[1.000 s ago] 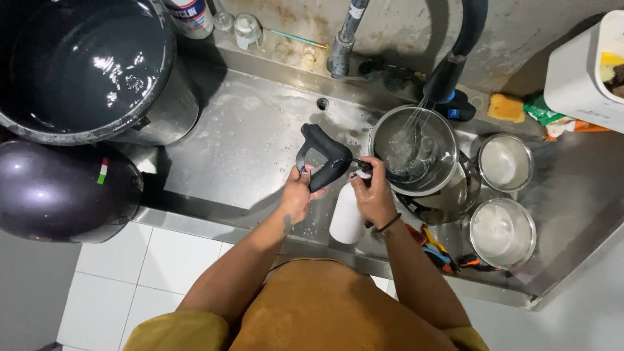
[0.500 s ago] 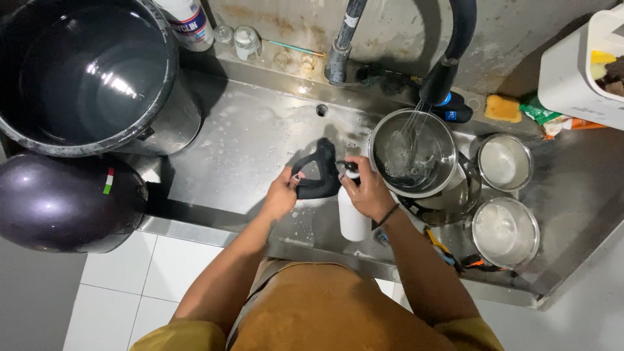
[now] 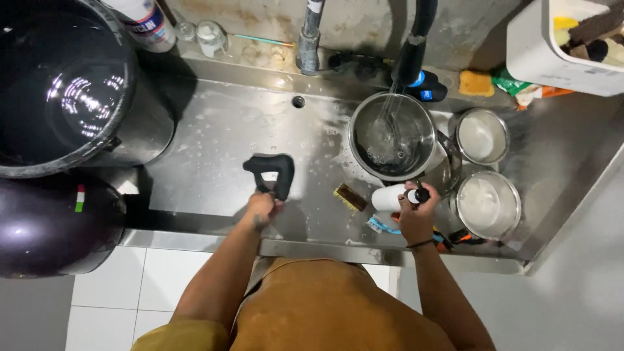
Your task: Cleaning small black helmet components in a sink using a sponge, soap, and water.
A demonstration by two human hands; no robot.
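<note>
**Inspector:** Stainless steel sink (image 3: 214,130), wet and flecked with suds, runs across the scene under a stained back wall. Start at the left.

**Assistant:** Far left, a large dark pot (image 3: 62,84) sits over the sink's left end, water glinting inside. Nearer, below it, a rounded dark lid or vessel (image 3: 55,224) with a small striped sticker. On the far ledge stand a white bottle (image 3: 143,23) and two small glass jars (image 3: 211,38).

**Inspector:** Left hand?

**Assistant:** The left hand (image 3: 261,209) is closed around the near end of a black angular handle-shaped piece (image 3: 270,172), which it holds over the sink floor, left of centre.

**Inspector:** Middle?

**Assistant:** A drain hole (image 3: 298,101) near the back wall, a tap pipe (image 3: 309,32) above it. A small scrubbing brush (image 3: 350,197) lies on the sink floor between the two hands.

**Inspector:** Right hand?

**Assistant:** The right hand (image 3: 416,218) is curled around a white cylindrical bottle (image 3: 390,197) with a dark cap, lying sideways, at the near edge of the sink just below a steel pot (image 3: 393,136). Water from a black hose (image 3: 416,39) runs into that pot.

**Inspector:** Further right?

**Assistant:** Two smaller steel bowls, one far (image 3: 481,135), one near (image 3: 487,205). A yellow sponge (image 3: 476,82) on the ledge, and a white bin (image 3: 565,42) at the far right corner.
</note>
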